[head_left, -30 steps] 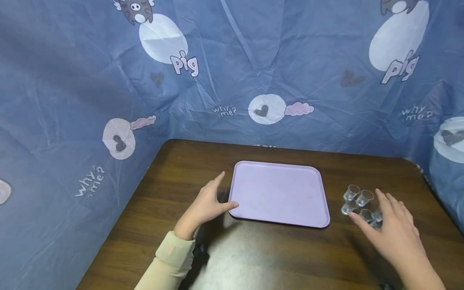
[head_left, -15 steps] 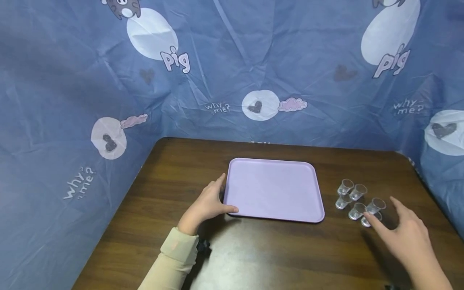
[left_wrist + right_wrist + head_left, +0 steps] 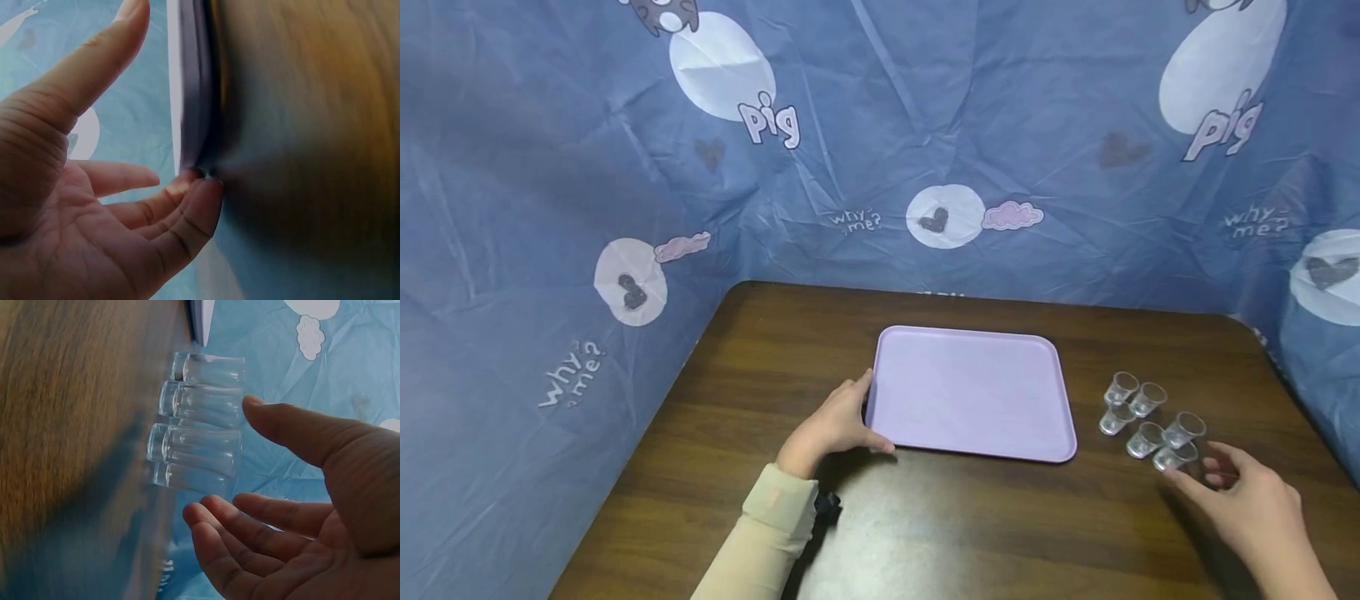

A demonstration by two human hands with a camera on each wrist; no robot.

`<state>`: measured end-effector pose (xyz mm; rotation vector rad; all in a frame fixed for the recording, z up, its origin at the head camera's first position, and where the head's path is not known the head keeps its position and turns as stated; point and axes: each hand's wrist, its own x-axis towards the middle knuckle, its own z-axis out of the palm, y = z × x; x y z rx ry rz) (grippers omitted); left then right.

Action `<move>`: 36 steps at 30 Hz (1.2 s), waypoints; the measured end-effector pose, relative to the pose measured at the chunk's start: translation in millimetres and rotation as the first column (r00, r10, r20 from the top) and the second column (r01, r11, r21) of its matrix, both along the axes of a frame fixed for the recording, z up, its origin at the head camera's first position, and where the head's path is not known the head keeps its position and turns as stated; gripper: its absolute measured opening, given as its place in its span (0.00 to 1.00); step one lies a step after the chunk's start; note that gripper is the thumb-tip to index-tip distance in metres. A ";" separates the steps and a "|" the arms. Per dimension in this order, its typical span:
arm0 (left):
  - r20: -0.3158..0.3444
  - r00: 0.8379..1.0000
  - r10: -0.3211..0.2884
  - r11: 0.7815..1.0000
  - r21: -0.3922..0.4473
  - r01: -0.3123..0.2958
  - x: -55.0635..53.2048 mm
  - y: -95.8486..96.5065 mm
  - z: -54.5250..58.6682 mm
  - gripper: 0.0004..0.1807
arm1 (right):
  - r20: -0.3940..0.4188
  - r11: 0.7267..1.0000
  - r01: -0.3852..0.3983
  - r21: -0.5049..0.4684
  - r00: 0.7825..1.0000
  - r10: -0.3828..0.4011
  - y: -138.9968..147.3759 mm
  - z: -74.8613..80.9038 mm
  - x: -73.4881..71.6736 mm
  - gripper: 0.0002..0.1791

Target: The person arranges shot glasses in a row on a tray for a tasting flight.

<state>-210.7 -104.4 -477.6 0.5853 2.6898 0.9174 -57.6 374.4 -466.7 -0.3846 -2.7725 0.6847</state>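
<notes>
A lilac rectangular tray [image 3: 970,392] lies flat on the table. My left hand [image 3: 835,425] is at its near-left corner, fingers along the left side and thumb by the front edge. In the left wrist view the bent fingertips [image 3: 203,200] meet the tray's edge [image 3: 190,81], while the thumb stands apart from it. Several clear shot glasses stand upright in a cluster right of the tray. Beside the nearest shot glass [image 3: 1174,457] is my right hand [image 3: 1255,500], thumb and fingers spread with nothing between them; whether the thumb touches the glass I cannot tell.
The brown wooden table [image 3: 955,533] has a blue printed cloth [image 3: 850,150] hanging behind and at its sides. Other shot glasses, such as the far one [image 3: 1122,387], stand close together, some nearly touching. A strip of bare wood separates them from the tray.
My left hand has lowered to the tray's corner. My right hand has drawn back from above the glasses to the near-right side, its fingers now more bent. The view shifted slightly.
</notes>
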 end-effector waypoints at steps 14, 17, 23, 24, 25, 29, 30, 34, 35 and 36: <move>0.049 0.997 -0.052 0.996 -0.066 0.055 -8.9 -0.9 -2.3 0.70 | 0.042 0.998 -0.003 -0.058 0.999 0.005 4.4 -7.0 -6.7 0.34; 0.053 0.997 -0.050 0.996 -0.074 0.054 -10.2 0.1 -2.3 0.69 | 0.056 0.997 -0.003 -0.071 0.998 0.007 6.0 -8.9 -9.4 0.35; 0.056 0.997 -0.048 0.996 -0.068 0.052 -11.6 1.8 -2.1 0.70 | 0.067 0.996 -0.004 -0.092 0.998 0.010 8.0 -13.8 -13.2 0.34; 0.055 0.997 -0.048 0.996 -0.069 0.051 -11.6 1.8 -2.1 0.70 | 0.060 0.995 -0.002 -0.096 0.998 0.008 7.9 -14.7 -13.9 0.33; 0.056 0.997 -0.047 0.996 -0.070 0.051 -11.6 1.6 -2.2 0.70 | 0.054 0.996 -0.001 -0.092 0.999 0.006 7.5 -15.7 -14.3 0.32; 0.046 0.998 -0.051 0.996 -0.073 0.054 -11.6 0.0 -3.9 0.70 | 0.008 0.997 0.002 -0.077 1.000 -0.001 5.7 -20.2 -15.7 0.28; 0.042 0.998 -0.053 0.996 -0.070 0.056 -11.7 -0.4 -4.4 0.71 | -0.003 0.997 0.002 -0.075 1.000 -0.002 5.2 -20.9 -15.8 0.27; 0.023 0.998 -0.063 0.996 -0.058 0.065 -12.8 -0.8 -6.2 0.70 | -0.035 0.997 0.008 -0.080 0.999 -0.011 4.6 -21.9 -16.6 0.26; 0.019 0.998 -0.067 0.996 -0.056 0.068 -13.1 -0.7 -6.4 0.70 | -0.040 0.996 0.012 -0.083 0.999 -0.015 4.9 -21.8 -17.1 0.25; 0.013 0.997 -0.070 0.996 -0.054 0.070 -13.5 -0.5 -6.7 0.70 | -0.041 0.996 0.016 -0.085 0.999 -0.020 4.7 -21.6 -17.2 0.25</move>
